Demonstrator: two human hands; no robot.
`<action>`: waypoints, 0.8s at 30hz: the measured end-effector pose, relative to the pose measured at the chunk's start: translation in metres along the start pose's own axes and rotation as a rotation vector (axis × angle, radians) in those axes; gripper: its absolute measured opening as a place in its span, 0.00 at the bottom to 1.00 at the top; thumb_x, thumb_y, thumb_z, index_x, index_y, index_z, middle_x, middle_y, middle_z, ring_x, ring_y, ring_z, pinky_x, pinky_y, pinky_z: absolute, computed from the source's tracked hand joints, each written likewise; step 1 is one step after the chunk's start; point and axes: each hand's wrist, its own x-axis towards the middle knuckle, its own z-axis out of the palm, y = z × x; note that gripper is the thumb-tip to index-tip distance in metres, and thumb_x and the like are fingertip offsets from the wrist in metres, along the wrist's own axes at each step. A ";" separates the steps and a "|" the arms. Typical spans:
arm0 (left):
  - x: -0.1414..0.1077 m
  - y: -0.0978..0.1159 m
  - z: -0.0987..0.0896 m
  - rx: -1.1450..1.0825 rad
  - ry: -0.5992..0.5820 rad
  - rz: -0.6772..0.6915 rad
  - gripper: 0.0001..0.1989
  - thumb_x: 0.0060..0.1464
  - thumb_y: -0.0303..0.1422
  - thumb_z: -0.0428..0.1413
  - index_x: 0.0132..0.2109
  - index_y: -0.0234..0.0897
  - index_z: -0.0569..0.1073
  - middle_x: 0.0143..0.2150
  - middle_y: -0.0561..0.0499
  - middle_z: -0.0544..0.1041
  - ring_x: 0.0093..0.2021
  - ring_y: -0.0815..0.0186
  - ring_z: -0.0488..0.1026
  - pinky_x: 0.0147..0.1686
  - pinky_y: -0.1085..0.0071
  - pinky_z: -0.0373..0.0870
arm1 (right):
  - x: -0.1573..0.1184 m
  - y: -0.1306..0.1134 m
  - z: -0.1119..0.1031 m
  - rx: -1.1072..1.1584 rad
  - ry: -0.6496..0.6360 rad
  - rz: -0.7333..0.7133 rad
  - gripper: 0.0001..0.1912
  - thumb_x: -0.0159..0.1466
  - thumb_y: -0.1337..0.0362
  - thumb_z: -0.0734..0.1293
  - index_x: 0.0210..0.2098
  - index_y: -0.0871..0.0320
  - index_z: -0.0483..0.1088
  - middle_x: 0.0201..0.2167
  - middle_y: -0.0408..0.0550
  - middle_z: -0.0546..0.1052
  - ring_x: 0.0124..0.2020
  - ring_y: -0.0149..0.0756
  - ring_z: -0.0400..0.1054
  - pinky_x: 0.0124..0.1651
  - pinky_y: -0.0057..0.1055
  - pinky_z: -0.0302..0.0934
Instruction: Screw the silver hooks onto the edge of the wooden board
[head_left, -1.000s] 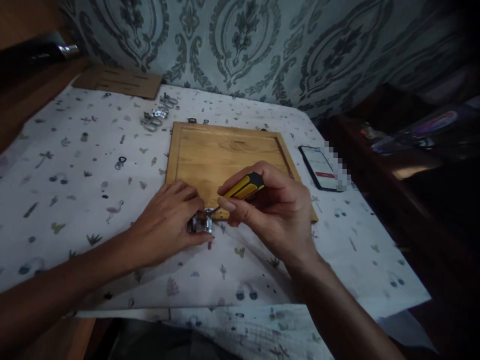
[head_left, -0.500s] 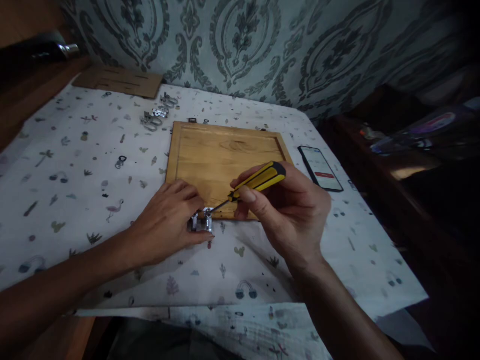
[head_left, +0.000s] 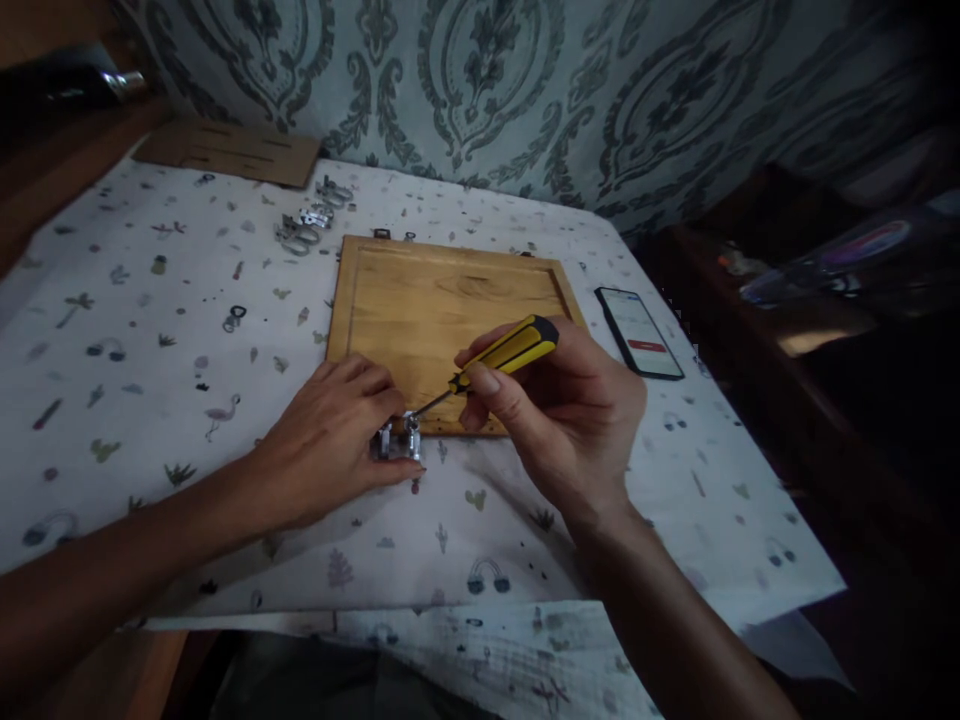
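A wooden panel (head_left: 450,310) with a raised rim lies flat on the patterned cloth. At its near left edge sits a metal hinge (head_left: 413,442), partly covered by fingers. My left hand (head_left: 330,440) grips the hinge against the panel, thumb on the near side and fingers on the wood. Between the thumb and fingers of my right hand (head_left: 570,410) is a yellow and black screwdriver (head_left: 514,350), tilted down to the left. Its tip meets the hinge near the panel edge; a screw there is too small to make out.
Several metal hinges (head_left: 300,233) lie behind the panel's left corner. Flat cardboard (head_left: 232,152) rests at the back left. A phone (head_left: 641,333) lies right of the panel. A plastic bottle (head_left: 862,255) is at the far right, a dark object (head_left: 67,85) at the far left.
The view has shifted slightly. My right hand and the screwdriver have moved a little left, with the tip still at the hinge. My left hand keeps its hold.
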 end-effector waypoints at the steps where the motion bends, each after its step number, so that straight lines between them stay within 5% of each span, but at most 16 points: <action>1: 0.000 0.000 0.000 0.000 -0.001 -0.003 0.17 0.51 0.45 0.61 0.41 0.37 0.75 0.40 0.47 0.73 0.46 0.55 0.66 0.46 0.57 0.64 | 0.000 0.000 0.000 0.004 -0.003 0.001 0.05 0.61 0.63 0.71 0.34 0.54 0.70 0.28 0.38 0.73 0.20 0.24 0.67 0.20 0.23 0.65; 13: 0.000 0.000 0.000 -0.005 -0.017 -0.005 0.19 0.51 0.44 0.62 0.45 0.37 0.75 0.40 0.47 0.73 0.45 0.54 0.66 0.46 0.56 0.65 | 0.001 0.000 0.000 0.000 -0.004 0.057 0.15 0.55 0.58 0.76 0.29 0.53 0.65 0.30 0.39 0.75 0.22 0.26 0.67 0.21 0.24 0.64; 19: -0.001 0.000 0.001 0.004 0.014 0.005 0.19 0.51 0.44 0.62 0.46 0.38 0.75 0.40 0.47 0.73 0.46 0.54 0.66 0.46 0.57 0.65 | 0.005 -0.003 -0.004 0.040 -0.113 0.116 0.17 0.56 0.55 0.74 0.43 0.50 0.71 0.35 0.41 0.75 0.24 0.27 0.68 0.26 0.27 0.68; 24: -0.001 0.000 0.001 0.003 -0.005 -0.004 0.18 0.52 0.44 0.61 0.45 0.37 0.75 0.44 0.45 0.74 0.49 0.54 0.66 0.49 0.55 0.64 | 0.007 -0.005 -0.006 0.037 -0.149 0.110 0.10 0.59 0.57 0.73 0.39 0.53 0.75 0.36 0.43 0.75 0.24 0.26 0.68 0.25 0.26 0.67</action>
